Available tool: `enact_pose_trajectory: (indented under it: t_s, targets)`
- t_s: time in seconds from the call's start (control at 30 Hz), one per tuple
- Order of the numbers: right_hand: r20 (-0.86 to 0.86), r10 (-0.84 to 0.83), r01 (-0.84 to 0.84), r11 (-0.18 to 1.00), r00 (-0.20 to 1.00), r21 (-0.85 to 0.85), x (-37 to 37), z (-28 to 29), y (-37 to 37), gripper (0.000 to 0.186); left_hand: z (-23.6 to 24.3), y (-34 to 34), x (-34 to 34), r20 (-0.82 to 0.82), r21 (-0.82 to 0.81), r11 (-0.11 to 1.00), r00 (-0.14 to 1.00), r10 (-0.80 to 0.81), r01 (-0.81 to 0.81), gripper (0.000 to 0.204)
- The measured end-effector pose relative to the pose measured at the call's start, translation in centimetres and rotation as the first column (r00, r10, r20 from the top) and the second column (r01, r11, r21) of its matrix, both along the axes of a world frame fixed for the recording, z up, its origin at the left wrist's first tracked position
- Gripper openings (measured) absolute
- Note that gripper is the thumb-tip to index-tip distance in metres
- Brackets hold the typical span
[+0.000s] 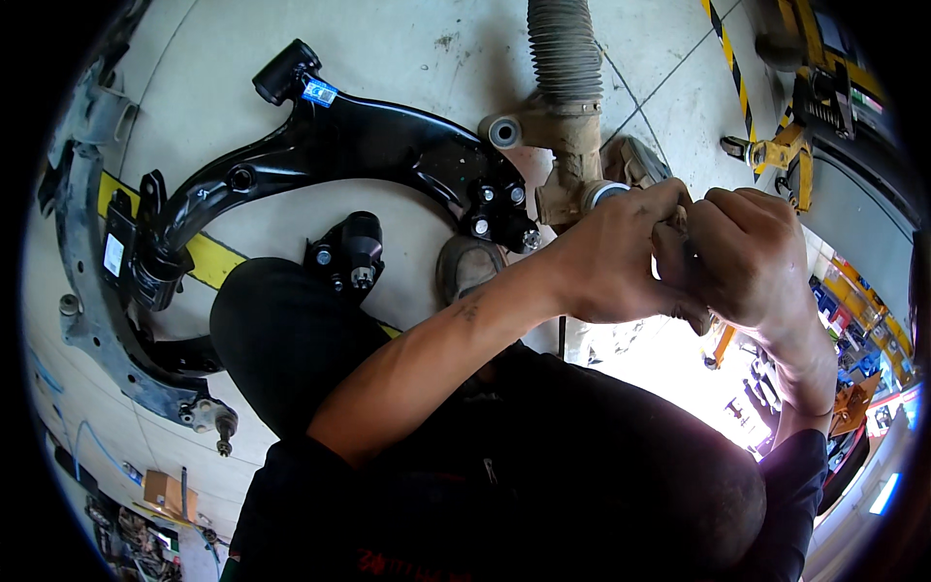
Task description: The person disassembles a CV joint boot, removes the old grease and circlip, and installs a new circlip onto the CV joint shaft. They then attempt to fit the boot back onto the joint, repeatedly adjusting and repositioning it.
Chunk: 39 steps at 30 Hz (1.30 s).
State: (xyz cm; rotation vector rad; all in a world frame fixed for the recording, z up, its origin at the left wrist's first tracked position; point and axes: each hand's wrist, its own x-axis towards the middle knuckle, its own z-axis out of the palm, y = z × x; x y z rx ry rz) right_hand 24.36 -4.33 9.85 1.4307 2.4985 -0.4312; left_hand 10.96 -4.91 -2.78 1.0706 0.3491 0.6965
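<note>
My left hand (621, 257) and my right hand (745, 252) are raised close together, fingers curled in. What they grip between them, if anything, is hidden by the fingers. Partly behind my left hand stands a dusty steering rack (574, 160) with a ribbed rubber boot (564, 53) at its far end. A light ring (606, 192) shows on the rack beside my left wrist. To the left on the floor lies a glossy black control arm (373, 136) with a blue label. A separate black ball joint (354, 250) rests near my left knee.
A worn grey subframe (87, 247) curves along the left side. My shoes (470, 267) are by the rack. Yellow wheeled equipment (790, 150) and black-yellow floor tape (742, 87) are at the far right. A cardboard box (170, 493) sits at the lower left.
</note>
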Motion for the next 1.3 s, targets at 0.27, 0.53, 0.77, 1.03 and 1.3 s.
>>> enact_pose_trajectory:
  t_s: [0.27, 0.53, 0.77, 1.03, 1.3]
  targets:
    - [-0.121, 0.039, -0.034, 0.998, 0.992, 0.048, 0.2, -0.8, -0.1, 0.033, -0.3, 0.3, -0.2, -0.024, 0.033, 0.998, 0.998, -0.049, 0.05, 0.066]
    - [-0.179, -0.113, 0.101, 0.992, 0.977, -0.072, 1.2, -0.6, 0.3, 0.042, -1.0, 0.4, 0.7, 0.03, -0.014, 0.999, 0.999, -0.034, 0.034, 0.065]
    - [-0.018, -0.539, 0.485, 0.772, 0.842, -0.411, 1.7, -2.3, -0.8, 0.089, -3.2, 2.3, -1.4, -0.417, 0.48, 0.868, 0.904, 0.096, 0.129, 0.064]
    - [-0.078, -0.262, 0.245, 0.953, 0.962, -0.18, 2.0, -4.6, -1.0, 0.036, -0.7, 3.1, -3.4, -0.483, 0.494, 0.841, 0.874, 0.055, 0.22, 0.084]
    - [-0.275, -0.261, 0.248, 0.965, 0.925, -0.083, 1.9, -4.3, -1.8, 0.029, -0.6, 0.9, 0.0, -0.148, 0.157, 0.972, 0.977, -0.151, 0.174, 0.112]
